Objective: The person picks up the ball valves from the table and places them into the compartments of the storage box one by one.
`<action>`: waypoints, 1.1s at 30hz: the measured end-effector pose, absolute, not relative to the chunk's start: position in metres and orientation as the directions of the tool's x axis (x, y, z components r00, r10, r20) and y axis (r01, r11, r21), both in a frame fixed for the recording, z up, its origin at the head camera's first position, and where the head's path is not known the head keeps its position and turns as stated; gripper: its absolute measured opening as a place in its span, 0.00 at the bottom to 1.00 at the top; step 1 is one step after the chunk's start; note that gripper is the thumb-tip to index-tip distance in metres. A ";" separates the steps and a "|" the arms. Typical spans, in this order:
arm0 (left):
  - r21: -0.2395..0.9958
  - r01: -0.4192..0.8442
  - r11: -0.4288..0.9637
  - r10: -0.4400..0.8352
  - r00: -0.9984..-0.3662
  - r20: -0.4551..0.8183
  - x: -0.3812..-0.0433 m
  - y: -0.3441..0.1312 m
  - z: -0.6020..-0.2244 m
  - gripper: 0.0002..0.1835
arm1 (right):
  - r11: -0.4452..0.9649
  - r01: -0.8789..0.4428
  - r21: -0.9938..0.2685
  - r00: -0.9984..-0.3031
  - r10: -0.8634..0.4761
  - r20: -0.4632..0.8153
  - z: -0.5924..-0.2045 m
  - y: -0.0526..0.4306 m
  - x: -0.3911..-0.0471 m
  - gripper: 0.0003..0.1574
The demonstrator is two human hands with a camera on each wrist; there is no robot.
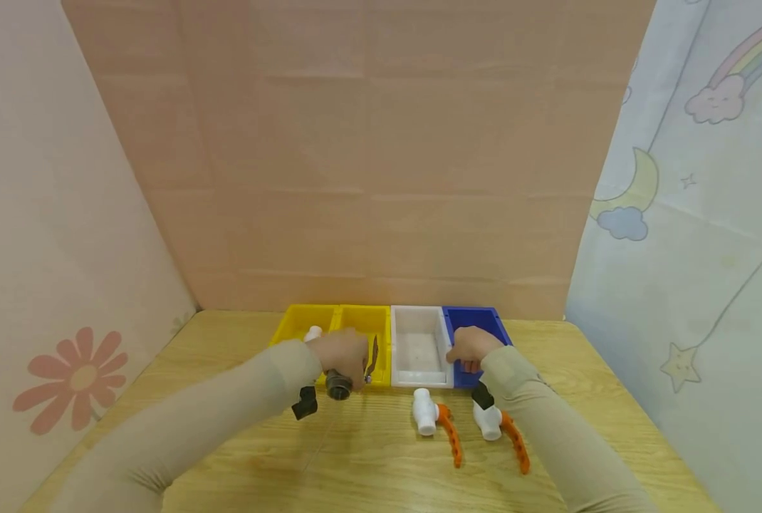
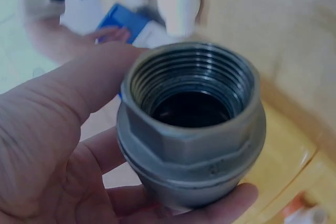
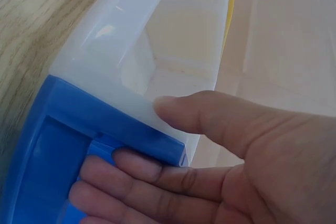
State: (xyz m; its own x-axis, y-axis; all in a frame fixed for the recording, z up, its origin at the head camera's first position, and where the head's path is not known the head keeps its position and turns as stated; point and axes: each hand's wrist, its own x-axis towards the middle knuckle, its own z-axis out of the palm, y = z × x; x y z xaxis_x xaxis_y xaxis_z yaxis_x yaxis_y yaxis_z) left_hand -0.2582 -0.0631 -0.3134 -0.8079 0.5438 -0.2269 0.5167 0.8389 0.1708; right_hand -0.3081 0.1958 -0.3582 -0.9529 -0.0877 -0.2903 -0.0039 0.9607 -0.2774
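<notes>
My left hand grips a metal valve with a wide threaded opening, above the front of the yellow bins. A brown lever shows beside that hand in the head view. My right hand is at the walls where the white bin and the blue bin meet. Its thumb lies at the white bin's rim, and the other fingers reach inside the blue bin, with the two walls between them. Shadow hides part of the blue bin's inside.
Two white plastic valves, one nearer the middle and one further right, lie on the wooden table with orange handles. A white piece sits in the left yellow bin. Another yellow bin adjoins the white one.
</notes>
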 end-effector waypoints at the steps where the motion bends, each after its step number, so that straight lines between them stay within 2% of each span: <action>1: 0.168 0.508 0.845 0.535 -0.814 -0.227 -0.262 -0.062 -0.311 0.16 | 0.960 -0.003 -0.278 -0.953 -0.087 -0.289 -0.358 0.196 -0.308 0.16; 12: 0.120 0.398 0.910 0.415 -0.875 -0.248 -0.300 -0.054 -0.301 0.10 | 0.961 -0.012 -0.275 -0.955 -0.092 -0.281 -0.363 0.197 -0.308 0.16; 21: 0.199 0.284 0.938 0.334 -0.893 -0.301 -0.315 -0.050 -0.302 0.19 | 0.961 -0.016 -0.275 -0.956 -0.095 -0.276 -0.364 0.197 -0.307 0.16; 28: 0.159 0.281 0.946 0.316 -0.907 -0.279 -0.326 -0.047 -0.314 0.11 | 0.959 -0.025 -0.282 -0.957 -0.105 -0.269 -0.361 0.195 -0.305 0.16; 33: 0.147 0.286 0.947 0.316 -0.913 -0.260 -0.331 -0.043 -0.322 0.09 | 0.962 -0.014 -0.274 -0.957 -0.092 -0.276 -0.358 0.194 -0.305 0.16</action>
State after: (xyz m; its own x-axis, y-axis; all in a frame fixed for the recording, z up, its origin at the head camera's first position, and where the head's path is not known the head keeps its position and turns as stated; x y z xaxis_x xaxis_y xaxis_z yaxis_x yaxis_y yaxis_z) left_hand -0.3311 -0.0435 -0.3225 -0.9127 0.3155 -0.2597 0.2856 0.9470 0.1466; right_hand -0.3047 0.1945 -0.3580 -0.9567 -0.0920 -0.2760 -0.0135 0.9617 -0.2738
